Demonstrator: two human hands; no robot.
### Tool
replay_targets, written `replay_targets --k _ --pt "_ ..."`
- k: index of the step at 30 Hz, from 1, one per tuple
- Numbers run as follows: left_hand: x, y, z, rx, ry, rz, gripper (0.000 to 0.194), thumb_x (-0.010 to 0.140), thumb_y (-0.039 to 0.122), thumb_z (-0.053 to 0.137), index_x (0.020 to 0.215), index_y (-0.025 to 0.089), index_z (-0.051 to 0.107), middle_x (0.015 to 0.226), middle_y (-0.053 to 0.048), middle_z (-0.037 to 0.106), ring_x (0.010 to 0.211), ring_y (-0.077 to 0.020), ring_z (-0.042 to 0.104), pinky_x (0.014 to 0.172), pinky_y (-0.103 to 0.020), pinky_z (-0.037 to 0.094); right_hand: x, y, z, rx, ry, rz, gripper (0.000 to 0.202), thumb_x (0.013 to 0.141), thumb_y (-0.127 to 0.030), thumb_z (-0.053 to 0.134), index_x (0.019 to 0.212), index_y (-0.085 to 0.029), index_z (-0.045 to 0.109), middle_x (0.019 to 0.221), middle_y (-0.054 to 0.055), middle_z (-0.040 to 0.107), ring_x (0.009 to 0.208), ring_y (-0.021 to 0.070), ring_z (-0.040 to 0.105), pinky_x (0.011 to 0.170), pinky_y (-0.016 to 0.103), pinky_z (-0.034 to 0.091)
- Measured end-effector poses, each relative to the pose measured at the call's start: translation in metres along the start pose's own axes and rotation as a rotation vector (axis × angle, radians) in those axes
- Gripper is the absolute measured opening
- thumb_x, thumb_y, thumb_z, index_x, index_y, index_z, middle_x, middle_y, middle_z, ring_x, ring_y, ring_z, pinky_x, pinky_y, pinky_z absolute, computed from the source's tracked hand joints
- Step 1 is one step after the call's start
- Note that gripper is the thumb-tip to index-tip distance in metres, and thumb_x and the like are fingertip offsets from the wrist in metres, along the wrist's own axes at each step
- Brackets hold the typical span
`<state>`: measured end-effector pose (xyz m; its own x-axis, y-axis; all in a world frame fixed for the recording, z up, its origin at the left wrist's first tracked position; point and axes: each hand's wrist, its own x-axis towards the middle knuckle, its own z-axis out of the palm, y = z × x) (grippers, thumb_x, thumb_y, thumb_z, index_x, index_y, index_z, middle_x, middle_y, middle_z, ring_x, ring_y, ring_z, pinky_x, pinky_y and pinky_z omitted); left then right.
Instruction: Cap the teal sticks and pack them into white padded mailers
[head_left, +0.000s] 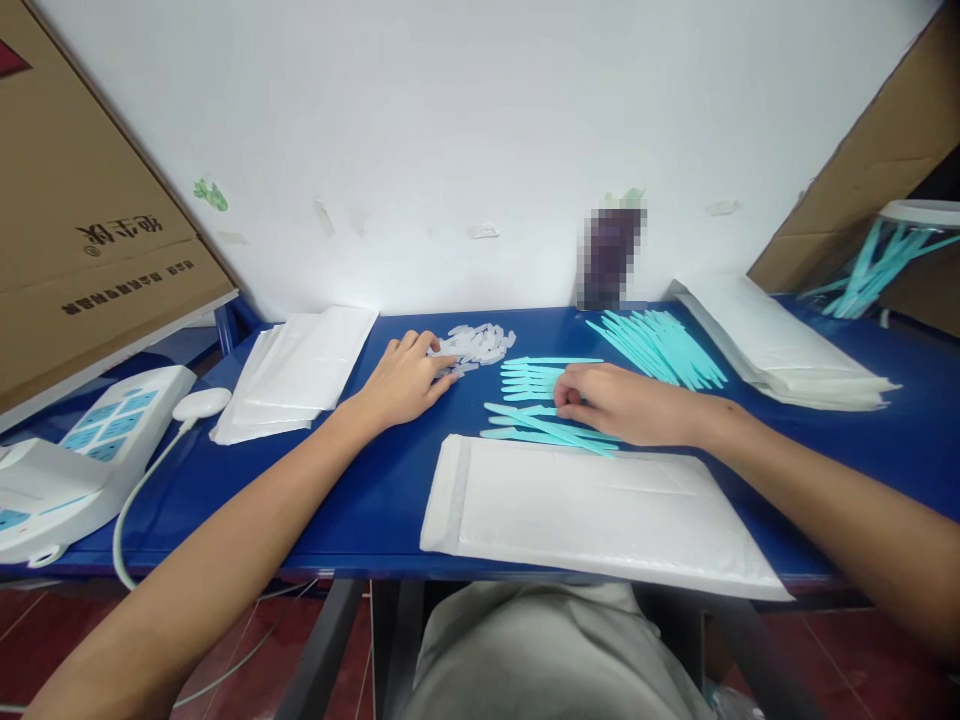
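Note:
Beside a pile of small translucent pieces [484, 343] on the blue table is my left hand [411, 378], its fingers apart and touching the pile's left edge. My right hand [592, 398] has its fingers curled together over a row of turquoise sticks [525, 378]; whatever it pinches is hidden. Just below lie a few crossed turquoise sticks [551, 430]. A larger heap of turquoise sticks [660, 347] rests behind my right hand. In front of both hands lies a white padded envelope [585, 510], flat near the table edge.
White envelopes [300, 365] lie at the left, and a stack of white envelopes [780, 345] at the right. A power strip [112, 440] with a white cable sits at the far left. Cardboard [97, 190] leans there. A clear container [892, 260] holds turquoise sticks at the far right.

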<state>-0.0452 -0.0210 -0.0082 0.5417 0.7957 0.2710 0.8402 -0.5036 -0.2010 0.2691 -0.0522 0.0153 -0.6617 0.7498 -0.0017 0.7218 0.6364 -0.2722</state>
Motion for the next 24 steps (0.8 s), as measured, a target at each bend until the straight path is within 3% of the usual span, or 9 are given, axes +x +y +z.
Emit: replay_targets --k 4,12,21,24 --pt "0.001 0.002 0.000 0.001 -0.027 0.030 0.037 0.104 0.037 0.044 0.124 0.025 0.073 0.116 -0.013 0.061 0.102 -0.0315 0.052 0.081 -0.043 0.042 0.002 0.003 0.001 0.048 0.034 0.052 0.018 0.096 -0.032 0.051 0.091 -0.019 0.063 0.097 0.009 0.067 0.086 0.0230 0.062 0.074 0.034 0.043" --pt "0.003 0.002 0.001 -0.073 -0.013 0.035 0.029 0.103 0.031 0.047 0.111 0.022 0.074 0.113 -0.012 0.063 0.103 -0.0302 0.051 0.082 -0.042 0.040 0.006 0.001 0.000 0.083 -0.024 0.131 0.024 0.098 -0.038 0.047 0.104 -0.019 0.061 0.068 0.002 0.061 0.069 0.0211 0.056 0.068 0.032 0.037" --pt "0.003 0.002 0.005 -0.241 -0.025 -0.002 0.025 0.102 0.032 0.046 0.106 0.016 0.066 0.110 -0.013 0.063 0.102 -0.0305 0.048 0.085 -0.045 0.040 0.001 0.011 -0.002 0.097 -0.067 0.053 0.032 0.096 -0.048 0.048 0.095 -0.019 0.062 0.095 0.010 0.062 0.082 0.0228 0.057 0.073 0.035 0.043" --pt "0.003 0.003 0.003 -0.223 0.014 0.045 0.023 0.101 0.029 0.047 0.102 0.017 0.066 0.104 -0.012 0.068 0.102 -0.0303 0.050 0.085 -0.045 0.039 0.002 0.013 0.004 0.057 0.066 -0.015 0.030 0.099 -0.045 0.044 0.095 -0.019 0.059 0.100 0.012 0.061 0.087 0.0240 0.058 0.080 0.038 0.044"
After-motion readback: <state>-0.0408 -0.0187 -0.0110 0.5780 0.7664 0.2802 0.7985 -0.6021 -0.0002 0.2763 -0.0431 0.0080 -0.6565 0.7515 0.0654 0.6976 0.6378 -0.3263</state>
